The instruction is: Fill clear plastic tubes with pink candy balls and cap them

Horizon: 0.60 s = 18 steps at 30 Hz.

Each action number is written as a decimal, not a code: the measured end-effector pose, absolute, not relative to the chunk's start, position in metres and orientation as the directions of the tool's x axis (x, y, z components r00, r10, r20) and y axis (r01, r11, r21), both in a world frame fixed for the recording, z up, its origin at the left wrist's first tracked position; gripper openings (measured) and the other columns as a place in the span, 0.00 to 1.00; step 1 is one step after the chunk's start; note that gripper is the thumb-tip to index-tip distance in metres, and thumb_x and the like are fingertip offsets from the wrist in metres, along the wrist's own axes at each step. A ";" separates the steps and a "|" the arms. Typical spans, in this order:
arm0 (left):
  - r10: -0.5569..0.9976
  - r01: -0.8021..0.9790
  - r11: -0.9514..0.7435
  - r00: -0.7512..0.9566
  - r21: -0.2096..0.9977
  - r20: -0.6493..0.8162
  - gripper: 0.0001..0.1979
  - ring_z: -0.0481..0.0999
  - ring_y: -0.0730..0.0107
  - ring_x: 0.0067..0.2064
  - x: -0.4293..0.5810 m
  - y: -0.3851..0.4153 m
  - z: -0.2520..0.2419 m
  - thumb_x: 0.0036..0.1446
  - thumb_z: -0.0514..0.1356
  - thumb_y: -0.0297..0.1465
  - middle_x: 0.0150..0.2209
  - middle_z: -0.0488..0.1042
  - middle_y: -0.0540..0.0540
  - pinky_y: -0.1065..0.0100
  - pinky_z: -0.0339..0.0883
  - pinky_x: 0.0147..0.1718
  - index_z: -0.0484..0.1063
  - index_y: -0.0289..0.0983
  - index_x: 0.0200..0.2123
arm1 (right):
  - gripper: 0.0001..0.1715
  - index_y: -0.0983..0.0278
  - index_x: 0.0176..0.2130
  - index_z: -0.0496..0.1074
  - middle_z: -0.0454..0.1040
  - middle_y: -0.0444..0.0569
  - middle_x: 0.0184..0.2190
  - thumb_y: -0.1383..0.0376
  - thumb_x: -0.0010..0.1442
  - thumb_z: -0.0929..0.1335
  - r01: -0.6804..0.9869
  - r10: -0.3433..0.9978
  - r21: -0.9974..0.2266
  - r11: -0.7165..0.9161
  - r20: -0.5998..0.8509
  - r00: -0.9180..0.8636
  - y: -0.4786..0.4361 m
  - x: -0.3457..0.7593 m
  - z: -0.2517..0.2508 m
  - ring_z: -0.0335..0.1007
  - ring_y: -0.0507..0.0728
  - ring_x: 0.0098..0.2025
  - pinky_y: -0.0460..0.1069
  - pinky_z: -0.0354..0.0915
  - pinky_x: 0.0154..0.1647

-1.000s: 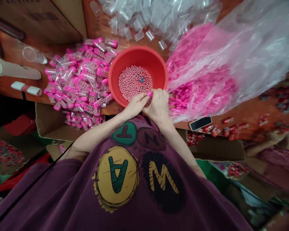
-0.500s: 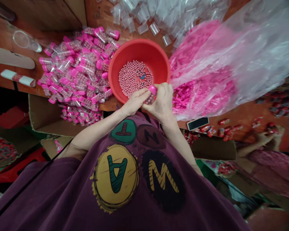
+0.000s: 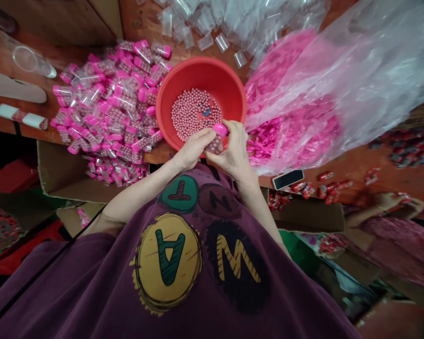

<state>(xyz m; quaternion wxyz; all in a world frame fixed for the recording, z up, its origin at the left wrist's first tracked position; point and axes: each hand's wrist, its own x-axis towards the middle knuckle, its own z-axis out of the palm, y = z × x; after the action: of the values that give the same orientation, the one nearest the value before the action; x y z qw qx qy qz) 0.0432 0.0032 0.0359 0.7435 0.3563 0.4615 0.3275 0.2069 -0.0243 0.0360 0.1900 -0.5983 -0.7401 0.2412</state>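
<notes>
Between my two hands, over the near rim of a red bowl (image 3: 233, 77), is a small clear container (image 3: 212, 143) filled with pink beads and topped by a bright pink cap (image 3: 219, 129). My left hand (image 3: 194, 148) pinches it from the left, fingertips close to the cap. From the other side my right hand (image 3: 236, 149) is closed around the container, its fingers curled by the cap and its thumb below. Loose pink beads (image 3: 191, 113) cover much of the bowl's bottom, where a small blue mark shows.
Left of the bowl lies a heap of filled, pink-capped containers (image 3: 109, 103), spilling toward a cardboard box (image 3: 63, 174). Clear empty tubes (image 3: 222, 42) lie behind. On the right are a plastic bag (image 3: 371, 80) with pink parts (image 3: 314, 127) and a phone (image 3: 288, 179). Another person's hands (image 3: 392, 202) work farther right.
The container has turned slightly in my fingers, so more of its cap faces up. Both hands stay closed on it. The whole view has shifted a little.
</notes>
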 end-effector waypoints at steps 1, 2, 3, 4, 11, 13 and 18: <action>0.839 -0.143 0.507 0.308 0.850 -0.449 0.24 0.83 0.61 0.41 0.035 0.008 0.032 0.71 0.60 0.56 0.36 0.81 0.43 0.56 0.79 0.46 0.74 0.39 0.41 | 0.53 0.65 0.77 0.52 0.62 0.66 0.71 0.49 0.65 0.72 0.782 0.976 -0.604 0.154 -0.030 -0.216 -0.023 0.211 0.030 0.62 0.72 0.71 0.73 0.64 0.72; 0.869 -0.127 0.475 0.226 0.871 -0.441 0.23 0.82 0.63 0.41 0.023 0.014 0.028 0.73 0.59 0.54 0.37 0.81 0.44 0.56 0.79 0.46 0.74 0.39 0.42 | 0.54 0.65 0.78 0.49 0.62 0.67 0.71 0.49 0.66 0.72 0.771 0.977 -0.624 0.125 -0.059 -0.206 -0.020 0.217 0.022 0.64 0.71 0.70 0.72 0.65 0.71; 0.895 -0.111 0.442 0.122 0.890 -0.429 0.20 0.81 0.65 0.40 0.008 0.021 0.023 0.75 0.58 0.51 0.38 0.81 0.45 0.57 0.79 0.46 0.72 0.39 0.42 | 0.54 0.66 0.78 0.49 0.63 0.68 0.71 0.49 0.67 0.71 0.765 0.979 -0.639 0.084 -0.091 -0.183 -0.017 0.222 0.014 0.67 0.69 0.68 0.71 0.68 0.69; 0.911 -0.098 0.411 0.006 0.906 -0.413 0.17 0.79 0.69 0.39 -0.010 0.030 0.019 0.77 0.57 0.47 0.38 0.80 0.46 0.58 0.79 0.47 0.71 0.39 0.42 | 0.50 0.68 0.77 0.51 0.65 0.68 0.69 0.51 0.68 0.70 0.764 0.980 -0.645 0.037 -0.126 -0.154 -0.013 0.226 0.004 0.69 0.68 0.65 0.69 0.70 0.67; 0.763 -0.086 0.473 -0.458 0.877 -0.456 0.30 0.83 0.73 0.48 -0.112 0.059 0.010 0.81 0.48 0.34 0.69 0.67 0.48 0.57 0.80 0.54 0.41 0.50 0.79 | 0.27 0.72 0.65 0.74 0.75 0.68 0.64 0.64 0.71 0.65 0.911 0.825 -0.412 0.018 -0.508 -0.246 0.020 0.194 -0.032 0.71 0.69 0.67 0.63 0.67 0.71; 0.787 -0.056 0.435 -0.462 0.899 -0.410 0.30 0.81 0.77 0.45 -0.104 0.050 0.008 0.79 0.54 0.32 0.74 0.63 0.46 0.59 0.80 0.55 0.48 0.47 0.78 | 0.29 0.73 0.65 0.75 0.74 0.70 0.65 0.63 0.69 0.70 0.954 0.717 -0.293 0.068 -0.650 -0.251 0.026 0.172 -0.035 0.72 0.73 0.68 0.65 0.68 0.70; 0.856 0.090 0.499 -0.211 0.862 -0.473 0.12 0.81 0.70 0.43 -0.042 0.019 -0.024 0.72 0.60 0.29 0.56 0.80 0.45 0.62 0.79 0.48 0.75 0.40 0.57 | 0.24 0.73 0.62 0.78 0.80 0.68 0.62 0.68 0.72 0.65 0.967 0.622 -0.250 0.048 -0.750 -0.225 0.034 0.152 -0.050 0.77 0.68 0.64 0.54 0.70 0.65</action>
<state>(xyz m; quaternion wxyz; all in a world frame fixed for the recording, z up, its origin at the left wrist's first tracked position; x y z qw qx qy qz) -0.0424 0.0194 -0.0238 0.5257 0.3436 0.6877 0.3642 0.1519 0.0343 -0.0503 -0.2297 -0.5785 -0.6865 0.3759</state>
